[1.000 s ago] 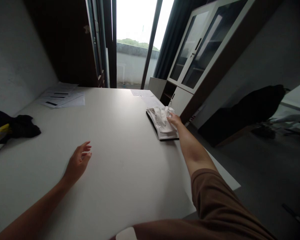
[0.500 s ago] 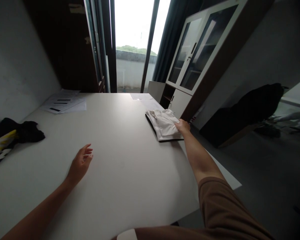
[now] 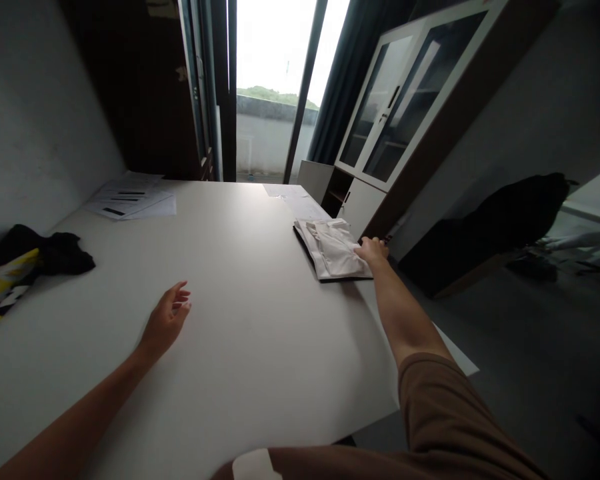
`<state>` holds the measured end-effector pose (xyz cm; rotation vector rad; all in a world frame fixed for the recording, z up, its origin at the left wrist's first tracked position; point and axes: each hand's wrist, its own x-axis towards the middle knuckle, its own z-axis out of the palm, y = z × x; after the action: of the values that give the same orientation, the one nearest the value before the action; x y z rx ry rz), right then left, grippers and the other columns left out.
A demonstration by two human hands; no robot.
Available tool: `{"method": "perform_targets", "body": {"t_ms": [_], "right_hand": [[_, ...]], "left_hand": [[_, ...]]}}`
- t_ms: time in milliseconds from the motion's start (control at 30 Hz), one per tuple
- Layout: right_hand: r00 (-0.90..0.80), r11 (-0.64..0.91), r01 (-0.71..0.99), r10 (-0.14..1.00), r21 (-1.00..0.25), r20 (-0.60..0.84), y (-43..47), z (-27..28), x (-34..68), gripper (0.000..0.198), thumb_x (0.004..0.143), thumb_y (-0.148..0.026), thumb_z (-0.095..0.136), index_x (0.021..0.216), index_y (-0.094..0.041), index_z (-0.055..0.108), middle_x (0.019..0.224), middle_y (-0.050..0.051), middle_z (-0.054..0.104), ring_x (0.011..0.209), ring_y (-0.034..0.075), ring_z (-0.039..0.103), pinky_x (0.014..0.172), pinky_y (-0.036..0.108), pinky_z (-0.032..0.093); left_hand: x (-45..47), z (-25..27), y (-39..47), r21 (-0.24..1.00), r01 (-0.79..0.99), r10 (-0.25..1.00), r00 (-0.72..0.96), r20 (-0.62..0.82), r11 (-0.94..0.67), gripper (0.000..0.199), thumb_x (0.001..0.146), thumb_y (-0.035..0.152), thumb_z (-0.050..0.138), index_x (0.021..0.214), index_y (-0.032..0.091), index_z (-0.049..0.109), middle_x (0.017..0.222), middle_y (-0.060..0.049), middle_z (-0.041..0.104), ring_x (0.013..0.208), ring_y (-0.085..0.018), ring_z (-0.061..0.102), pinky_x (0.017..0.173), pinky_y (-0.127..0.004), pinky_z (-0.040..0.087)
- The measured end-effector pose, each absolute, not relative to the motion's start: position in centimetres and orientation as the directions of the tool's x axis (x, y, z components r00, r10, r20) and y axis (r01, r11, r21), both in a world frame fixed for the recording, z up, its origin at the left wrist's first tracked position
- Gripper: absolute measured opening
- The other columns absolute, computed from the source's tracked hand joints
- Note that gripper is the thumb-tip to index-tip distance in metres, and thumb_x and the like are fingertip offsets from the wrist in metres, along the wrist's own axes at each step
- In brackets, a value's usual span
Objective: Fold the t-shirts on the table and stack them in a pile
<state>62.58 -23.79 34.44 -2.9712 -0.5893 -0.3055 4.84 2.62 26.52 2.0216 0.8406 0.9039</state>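
My left hand (image 3: pixel 166 317) hovers over the left half of the white table (image 3: pixel 240 347), fingers loosely bent and apart, with nothing in it. At the table's right edge lies a stack of folded clothes (image 3: pixel 333 250): white garments on top, a black layer showing beneath. My right hand (image 3: pixel 373 251) is at the stack's right side, its thumb by the white cloth and its fingers spread apart; part of the fingers is hidden from me. On the far left lies a crumpled black garment (image 3: pixel 63 253) beside a yellow, black and white patterned cloth (image 3: pixel 7 287).
Printed papers (image 3: pixel 130 197) lie at the table's back left, more sheets (image 3: pixel 300 199) at the back right. Behind stand a glass-door cabinet (image 3: pixel 390 100) and a window (image 3: pixel 275 60). A dark draped object (image 3: pixel 510 213) stands right of the table.
My right hand has shifted slightly right and its fingers have spread from the folded clothes, which stay in place on the table. My left hand keeps nearly the same pose. The view has tilted a little.
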Motion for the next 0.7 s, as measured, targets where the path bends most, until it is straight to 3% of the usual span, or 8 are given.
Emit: {"method": "perform_targets", "body": {"t_ms": [133, 200, 300, 500, 700], "right_hand": [[0.816, -0.822, 0.565, 0.542, -0.075, 0.204, -20.2, 33.6, 58.4, 0.038, 0.099, -0.043, 0.057, 0.128, -0.020, 0.066, 0.130, 0.016, 0.060, 0.116, 0.028, 0.058, 0.097, 0.036, 0.045], [0.788, -0.786, 0.612, 0.597, -0.087, 0.150, -19.1, 32.6, 55.9, 0.039, 0.099, -0.050, 0.057, 0.121, -0.020, 0.067, 0.124, 0.014, 0.062, 0.111, 0.027, 0.060, 0.092, 0.035, 0.047], [0.753, -0.767, 0.642, 0.628, -0.006, 0.197, -19.6, 30.8, 52.5, 0.040, 0.095, -0.053, 0.062, 0.117, -0.020, 0.067, 0.122, 0.015, 0.062, 0.115, 0.031, 0.056, 0.093, 0.037, 0.046], [0.653, -0.691, 0.715, 0.715, 0.108, 0.249, -23.8, 29.5, 49.4, 0.027, 0.094, -0.029, 0.062, 0.118, -0.017, 0.064, 0.119, 0.017, 0.064, 0.115, 0.031, 0.056, 0.097, 0.037, 0.040], [0.593, -0.659, 0.746, 0.725, 0.100, 0.351, -25.0, 30.4, 50.2, 0.015, 0.097, -0.020, 0.051, 0.102, -0.016, 0.065, 0.108, 0.014, 0.068, 0.104, 0.027, 0.059, 0.089, 0.033, 0.041]], "left_hand": [[4.9, 26.4, 2.7, 0.832, 0.253, 0.789, 0.533, 0.307, -0.494, 0.056, 0.090, 0.045, 0.058, 0.141, 0.022, 0.053, 0.120, -0.010, 0.066, 0.100, -0.024, 0.068, 0.091, -0.045, 0.058], [4.8, 26.3, 2.7, 0.832, 0.250, 0.789, 0.529, 0.311, -0.495, 0.055, 0.091, 0.044, 0.058, 0.141, 0.022, 0.053, 0.119, -0.010, 0.066, 0.100, -0.024, 0.068, 0.091, -0.044, 0.058], [4.7, 26.2, 2.7, 0.828, 0.238, 0.780, 0.535, 0.324, -0.507, 0.053, 0.091, 0.042, 0.058, 0.141, 0.022, 0.054, 0.118, -0.010, 0.066, 0.102, -0.024, 0.068, 0.091, -0.044, 0.058], [4.6, 26.1, 2.7, 0.796, 0.233, 0.746, 0.561, 0.358, -0.558, 0.052, 0.092, 0.039, 0.056, 0.141, 0.023, 0.053, 0.120, -0.010, 0.064, 0.106, -0.024, 0.066, 0.094, -0.044, 0.056], [4.6, 26.1, 2.7, 0.758, 0.237, 0.720, 0.567, 0.400, -0.608, 0.050, 0.092, 0.038, 0.054, 0.139, 0.021, 0.054, 0.117, -0.010, 0.063, 0.104, -0.024, 0.065, 0.093, -0.043, 0.056]]}}
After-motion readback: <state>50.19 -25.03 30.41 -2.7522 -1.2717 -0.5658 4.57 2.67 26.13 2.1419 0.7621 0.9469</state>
